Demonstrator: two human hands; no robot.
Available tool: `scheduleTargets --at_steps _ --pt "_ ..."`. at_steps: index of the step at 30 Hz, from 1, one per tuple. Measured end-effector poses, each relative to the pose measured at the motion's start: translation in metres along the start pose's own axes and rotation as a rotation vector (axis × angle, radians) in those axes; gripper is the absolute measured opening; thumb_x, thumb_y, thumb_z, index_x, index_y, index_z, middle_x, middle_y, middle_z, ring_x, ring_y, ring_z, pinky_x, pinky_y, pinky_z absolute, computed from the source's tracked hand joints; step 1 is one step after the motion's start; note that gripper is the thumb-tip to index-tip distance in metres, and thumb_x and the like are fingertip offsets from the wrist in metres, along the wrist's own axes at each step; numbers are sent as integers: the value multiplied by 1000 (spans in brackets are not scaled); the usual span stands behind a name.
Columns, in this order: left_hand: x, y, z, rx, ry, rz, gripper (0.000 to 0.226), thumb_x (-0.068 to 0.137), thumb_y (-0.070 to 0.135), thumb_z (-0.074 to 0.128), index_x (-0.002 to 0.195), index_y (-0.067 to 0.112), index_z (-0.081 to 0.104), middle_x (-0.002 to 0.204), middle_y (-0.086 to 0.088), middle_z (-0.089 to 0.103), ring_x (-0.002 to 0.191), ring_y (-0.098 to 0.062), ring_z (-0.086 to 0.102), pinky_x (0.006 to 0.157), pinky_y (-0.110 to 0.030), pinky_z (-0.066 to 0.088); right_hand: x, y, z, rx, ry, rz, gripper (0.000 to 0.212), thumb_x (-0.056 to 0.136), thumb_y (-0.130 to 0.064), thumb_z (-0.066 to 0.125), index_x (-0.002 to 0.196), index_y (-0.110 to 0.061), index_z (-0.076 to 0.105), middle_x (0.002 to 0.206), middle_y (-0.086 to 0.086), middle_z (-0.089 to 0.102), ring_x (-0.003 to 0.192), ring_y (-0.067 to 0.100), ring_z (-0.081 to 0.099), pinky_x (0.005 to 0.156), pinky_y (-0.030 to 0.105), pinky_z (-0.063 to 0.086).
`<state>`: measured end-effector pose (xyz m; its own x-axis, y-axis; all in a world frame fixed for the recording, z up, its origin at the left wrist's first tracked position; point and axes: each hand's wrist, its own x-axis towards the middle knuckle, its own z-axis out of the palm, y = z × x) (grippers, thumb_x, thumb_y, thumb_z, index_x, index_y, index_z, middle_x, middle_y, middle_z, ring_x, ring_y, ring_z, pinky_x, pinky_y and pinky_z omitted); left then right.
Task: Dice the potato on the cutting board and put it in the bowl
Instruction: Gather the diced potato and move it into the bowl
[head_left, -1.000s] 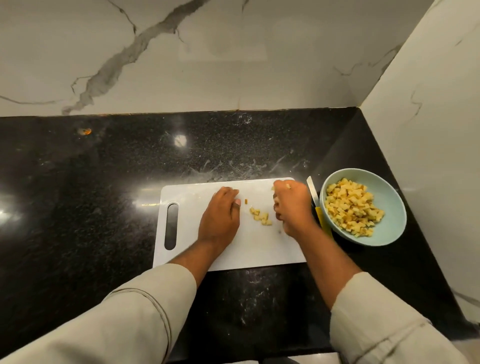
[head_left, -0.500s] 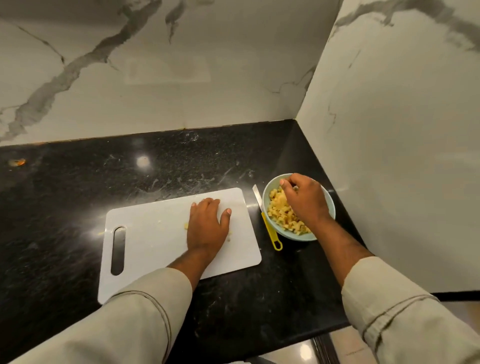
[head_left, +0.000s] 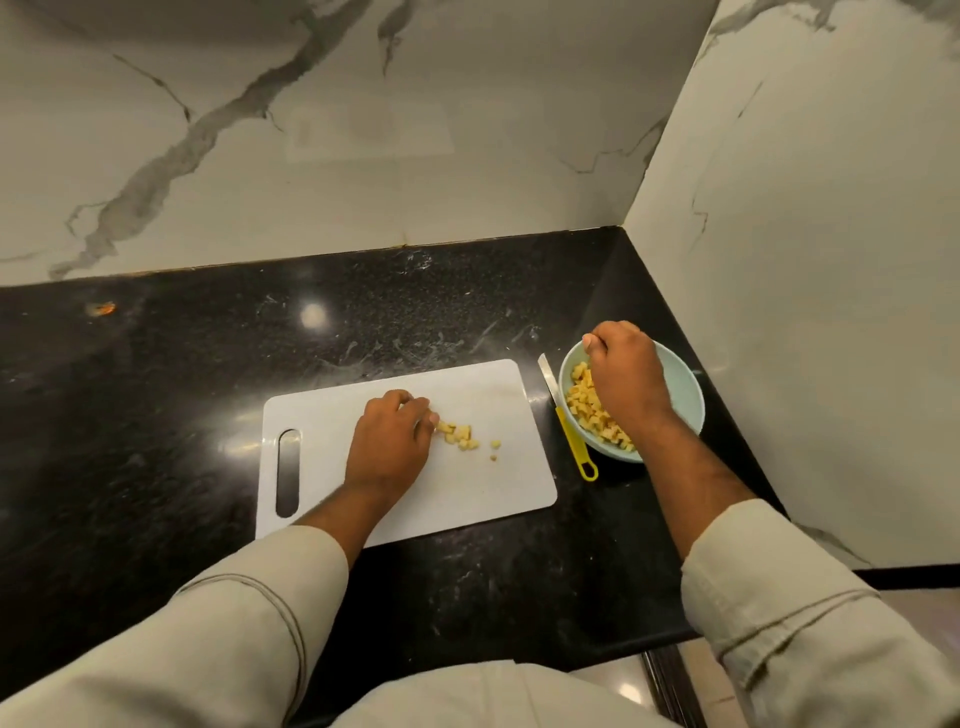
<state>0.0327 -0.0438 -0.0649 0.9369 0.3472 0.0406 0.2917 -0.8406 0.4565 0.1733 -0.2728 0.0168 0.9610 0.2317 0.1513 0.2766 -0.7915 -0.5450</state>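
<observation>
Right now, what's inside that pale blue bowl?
The bowl holds a heap of diced potato. The right hand hovers over it, fingers curled, hiding the rest of the inside and whatever it may hold.
</observation>
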Motion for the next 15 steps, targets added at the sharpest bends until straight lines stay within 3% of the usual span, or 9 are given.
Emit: scheduleTargets --at_steps 4,6,10,13,15 --pt "3 0 -5 -37 -88 10 38 99 36 45 130 17 57 125 -3 54 111 -21 47 94 -33 43 -14 -30 11 248 52 76 25 98 -20 50 76 -12 61 74 0 58 69 11 53 61 26 44" --pt "5 4 -7 -10 -124 55 39 99 37 46 134 21 53 125 -3 51 110 -22 48 91 -34 45 -25 -48 29 296 -54 78 23 93 -17 56 71 -12 61 69 -2 59 64 9 52 59 27 43" --pt "9 7 -9 21 -167 111 26 96 24 50 119 19 62 113 -4 53 98 -19 50 80 -30 48 -49 -58 70 54 -331 110 14 89 -6 57 91 -6 71 95 9 69 90 23 63 80 33 50" --pt "5 0 -12 -47 -189 97 24 94 19 52 114 17 65 108 -3 55 96 -19 52 82 -32 48 -63 -57 86 -173 -351 158 21 90 -4 50 105 -5 66 110 13 64 102 29 59 83 33 46" --pt "0 -6 -14 -110 -219 109 25 92 18 56 115 17 66 108 -2 56 97 -19 54 84 -31 47 -70 -66 98 -110 -336 172 23 90 -2 50 106 -5 66 112 13 63 104 29 58 85 32 44"
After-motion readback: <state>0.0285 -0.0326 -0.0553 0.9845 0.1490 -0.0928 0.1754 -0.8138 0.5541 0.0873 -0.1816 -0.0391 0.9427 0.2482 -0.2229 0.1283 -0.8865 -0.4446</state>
